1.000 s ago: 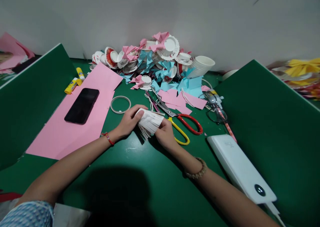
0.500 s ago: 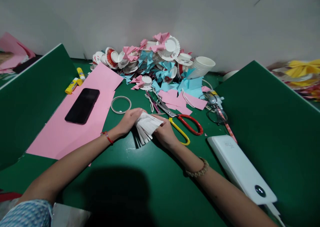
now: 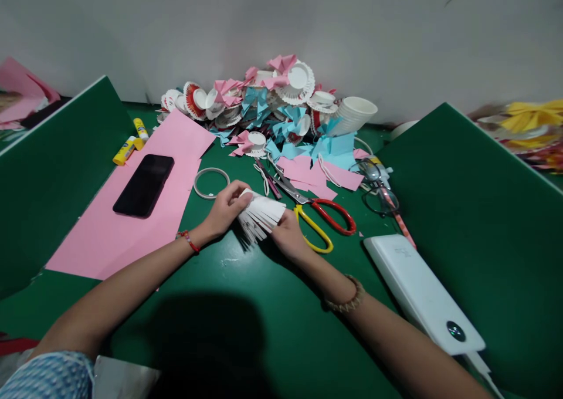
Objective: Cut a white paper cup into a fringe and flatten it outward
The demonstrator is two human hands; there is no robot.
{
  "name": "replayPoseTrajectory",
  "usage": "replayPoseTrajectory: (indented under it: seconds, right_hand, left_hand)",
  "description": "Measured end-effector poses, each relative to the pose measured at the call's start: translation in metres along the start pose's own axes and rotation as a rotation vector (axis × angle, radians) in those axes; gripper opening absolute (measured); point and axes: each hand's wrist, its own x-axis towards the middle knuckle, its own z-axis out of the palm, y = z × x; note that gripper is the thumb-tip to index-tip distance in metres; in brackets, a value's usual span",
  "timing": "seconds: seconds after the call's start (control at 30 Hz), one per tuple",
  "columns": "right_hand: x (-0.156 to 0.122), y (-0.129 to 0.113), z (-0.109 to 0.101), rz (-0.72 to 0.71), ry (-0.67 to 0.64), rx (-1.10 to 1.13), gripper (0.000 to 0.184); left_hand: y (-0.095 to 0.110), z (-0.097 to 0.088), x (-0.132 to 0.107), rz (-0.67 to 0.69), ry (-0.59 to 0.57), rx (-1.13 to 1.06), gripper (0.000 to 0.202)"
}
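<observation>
Both hands, left hand (image 3: 225,209) and right hand (image 3: 288,236), pinch the fringed white cup (image 3: 260,214). Best to fan strips evenly; scissors (image 3: 317,216) sit at 3 o'clock

So your phone (image 3: 143,185) sits on the paper sheet (image 3: 132,223) toward the table's (image 3: 246,328) left edge, scissors (image 3: 316,217) mid-table, power bank (image 3: 422,293) near the right edge, craft pile (image 3: 272,111) along the back.
</observation>
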Motion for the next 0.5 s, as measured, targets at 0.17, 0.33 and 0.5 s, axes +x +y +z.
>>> replayPoseTrajectory:
  seconds: [0.17, 0.33, 0.5]
  right_hand:
    - [-0.0045, -0.003, 0.0002, -0.08, 0.02, -0.104, 0.011]
    - [-0.0002, -0.0031, -0.0014, -0.071, 0.034, -0.075, 0.022]
    - [0.0013, 0.0008, -0.0021, -0.013, 0.033, -0.021, 0.022]
  left_hand:
    - [-0.0014, -0.0005, -0.0008, -0.007, 0.03, 0.053, 0.057]
    - [0.0021, -0.0007, -0.0035, 0.079, -0.038, 0.063, 0.055]
    - [0.0029, 0.0013, -0.0046, 0.064, -0.038, 0.016, 0.047]
